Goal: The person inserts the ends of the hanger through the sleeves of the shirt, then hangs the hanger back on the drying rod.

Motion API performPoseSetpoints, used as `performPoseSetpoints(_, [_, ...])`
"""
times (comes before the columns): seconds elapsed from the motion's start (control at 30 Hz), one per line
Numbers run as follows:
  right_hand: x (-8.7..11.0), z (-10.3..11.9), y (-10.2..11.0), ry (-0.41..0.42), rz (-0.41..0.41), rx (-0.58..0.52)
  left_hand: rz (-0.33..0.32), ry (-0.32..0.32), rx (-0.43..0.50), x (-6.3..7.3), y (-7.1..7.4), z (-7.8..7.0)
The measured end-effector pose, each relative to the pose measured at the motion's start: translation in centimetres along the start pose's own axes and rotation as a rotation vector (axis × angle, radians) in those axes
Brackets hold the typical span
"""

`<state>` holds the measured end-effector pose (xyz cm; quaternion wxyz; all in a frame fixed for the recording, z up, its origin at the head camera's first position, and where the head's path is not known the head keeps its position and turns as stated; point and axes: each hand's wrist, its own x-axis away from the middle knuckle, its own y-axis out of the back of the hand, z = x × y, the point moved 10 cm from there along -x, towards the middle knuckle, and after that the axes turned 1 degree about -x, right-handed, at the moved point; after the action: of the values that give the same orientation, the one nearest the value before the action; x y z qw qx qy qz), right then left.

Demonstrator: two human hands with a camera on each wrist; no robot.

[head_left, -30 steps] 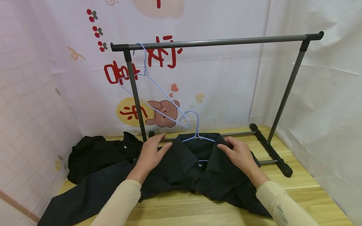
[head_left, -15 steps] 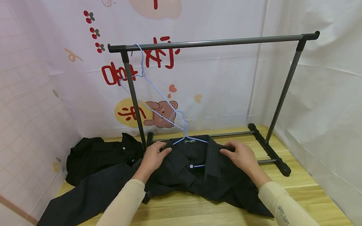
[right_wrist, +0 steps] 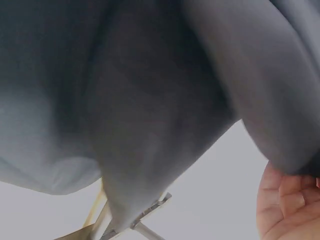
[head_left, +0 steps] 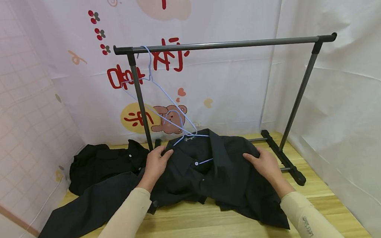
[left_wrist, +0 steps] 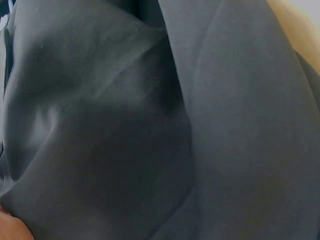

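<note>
Only head view shows the shirt's point(head_left: 209, 184) label point(head_left: 189, 138).

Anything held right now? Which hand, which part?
Yes, the dark shirt: left hand grips it beside the collar; right hand grips it farther out, at the opposite shoulder.

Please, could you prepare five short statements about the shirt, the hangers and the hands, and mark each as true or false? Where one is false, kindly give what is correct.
1. The left hand and the right hand both hold the dark shirt. True.
2. The dark shirt has no hanger in it. False: a blue hanger is inside, its hook above the collar.
3. A second hanger hangs from the top bar. True.
4. In the head view, the second hanger is near the top bar's right end. False: it is near the left end.
5. A black garment also lies on the table. True.
</note>
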<state>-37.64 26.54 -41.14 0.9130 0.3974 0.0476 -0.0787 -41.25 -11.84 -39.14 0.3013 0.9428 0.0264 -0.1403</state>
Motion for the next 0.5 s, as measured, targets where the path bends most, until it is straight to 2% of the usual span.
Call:
performPoseSetpoints(0.1, [0.0,-0.3,0.3,0.001,-0.015,-0.003,-0.032,0.013,-0.003,-0.1,0.4,0.2])
performPoseSetpoints(0.37, [0.3,-1.4,0.5,-0.030,-0.010,-0.017,-0.052,0.039,0.027,-0.1,0.9,0.4])
performPoseSetpoints(0.5, [0.6,-2.1,0.4,-0.044,0.025,0.034,-0.071,0.077,0.055,-0.1,1.2,0.9])
